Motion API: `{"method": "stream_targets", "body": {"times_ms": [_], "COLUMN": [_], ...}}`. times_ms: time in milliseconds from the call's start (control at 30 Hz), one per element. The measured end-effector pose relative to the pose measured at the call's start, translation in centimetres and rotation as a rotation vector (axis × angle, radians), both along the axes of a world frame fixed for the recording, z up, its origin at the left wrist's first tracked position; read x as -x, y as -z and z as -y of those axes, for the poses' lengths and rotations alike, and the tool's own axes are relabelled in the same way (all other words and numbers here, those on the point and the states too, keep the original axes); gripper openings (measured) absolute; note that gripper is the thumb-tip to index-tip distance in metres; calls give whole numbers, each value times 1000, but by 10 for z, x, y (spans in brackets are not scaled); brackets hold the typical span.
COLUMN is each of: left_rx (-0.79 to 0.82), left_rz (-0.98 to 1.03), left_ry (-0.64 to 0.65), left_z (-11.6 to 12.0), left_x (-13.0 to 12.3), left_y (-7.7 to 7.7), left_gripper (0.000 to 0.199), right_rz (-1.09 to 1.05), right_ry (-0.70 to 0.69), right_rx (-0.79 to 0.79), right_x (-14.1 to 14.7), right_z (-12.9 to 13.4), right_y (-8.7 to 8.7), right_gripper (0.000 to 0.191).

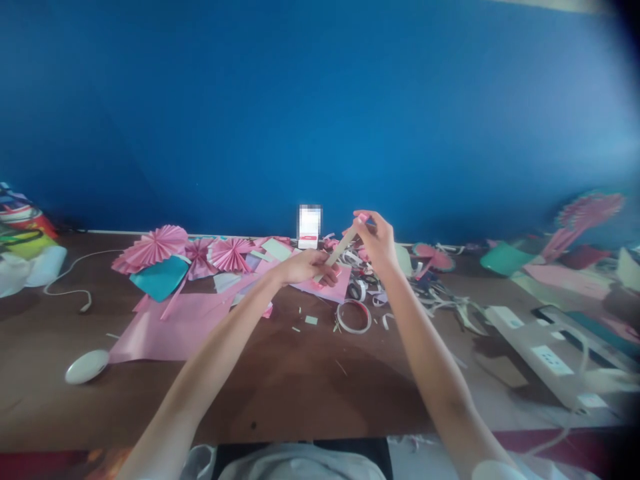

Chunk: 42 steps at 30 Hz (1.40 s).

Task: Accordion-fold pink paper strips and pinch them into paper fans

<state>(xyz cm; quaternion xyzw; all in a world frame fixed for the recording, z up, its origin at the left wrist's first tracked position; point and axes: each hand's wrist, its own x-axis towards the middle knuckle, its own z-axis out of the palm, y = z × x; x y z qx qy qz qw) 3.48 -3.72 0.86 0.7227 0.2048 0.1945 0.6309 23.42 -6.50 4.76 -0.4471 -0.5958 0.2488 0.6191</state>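
Note:
A pale, narrow strip (pixel 342 247) slants between my two hands above the cluttered middle of the table. Its lower end is pinched by my left hand (pixel 311 266), and my right hand (pixel 376 239) grips the upper end, higher and to the right. Something small and pink (pixel 363 218) shows at the fingertips of my right hand. Under my left hand lies a pink paper sheet (pixel 337 285), partly covered by the fingers. A roll of tape (pixel 354 317) rests on the table just below the hands, with small paper scraps (pixel 311 321) beside it.
Pink pleated paper fans (pixel 233 255), a teal paper piece (pixel 160 277) and a large pink sheet (pixel 165 333) lie left. A white mouse (pixel 87 367) sits near them. At right are a power strip (pixel 553 360) and more papers. A lit phone (pixel 309 227) stands against the blue wall.

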Motion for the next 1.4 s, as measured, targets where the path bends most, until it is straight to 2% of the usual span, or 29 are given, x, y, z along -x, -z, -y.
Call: {"method": "stream_targets", "body": {"times_ms": [200, 400, 500, 567, 733, 867, 1000, 1200, 1400], "left_rx": [-13, -191, -158, -122, -79, -14, -69, -321, -330], "left_rz": [-45, -221, -257, -189, 26, 42, 40, -48, -8], "left_ry": [24, 15, 16, 15, -48, -99, -121, -211, -221], "left_z": [-1, 11, 13, 13, 12, 8, 3, 2, 6], "left_x": [3, 6, 5, 3, -5, -5, 0, 1, 2], "left_y": [1, -13, -15, -14, -11, -8, -5, -8, -14], "left_gripper": [40, 48, 59, 62, 49, 41, 39, 37, 38], "right_rz": [8, 4, 11, 29, 56, 98, 172, 143, 28], "right_ry": [52, 59, 55, 55, -19, -146, -227, -176, -167], "right_rx": [2, -11, -22, -15, 35, 60, 70, 54, 19], "right_x": [-7, -6, -3, 0, 8, 11, 6, 2, 3], "right_z": [-5, -6, -2, 0, 3, 3, 6, 14, 14], "right_y": [3, 3, 0, -2, 0, 1, -5, -15, -16], "right_gripper": [39, 35, 36, 37, 40, 42, 45, 42, 39]}}
